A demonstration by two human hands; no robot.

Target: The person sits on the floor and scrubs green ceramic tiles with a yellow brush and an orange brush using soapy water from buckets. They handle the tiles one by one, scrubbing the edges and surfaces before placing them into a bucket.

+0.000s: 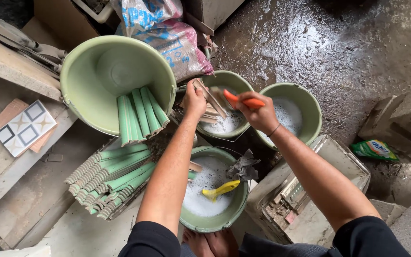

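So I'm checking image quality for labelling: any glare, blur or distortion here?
Head view: strong glare on the wet floor; right hand with the orange brush slightly motion-blurred; left hand sharper; wide-lens bending at the edges; soft, even light, faint shadows.

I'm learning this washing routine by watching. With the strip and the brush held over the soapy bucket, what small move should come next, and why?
Probably draw the orange brush in the right hand along the tan strip that the left hand holds. Both are already raised together over the foamy middle bucket, so suds would fall back in.
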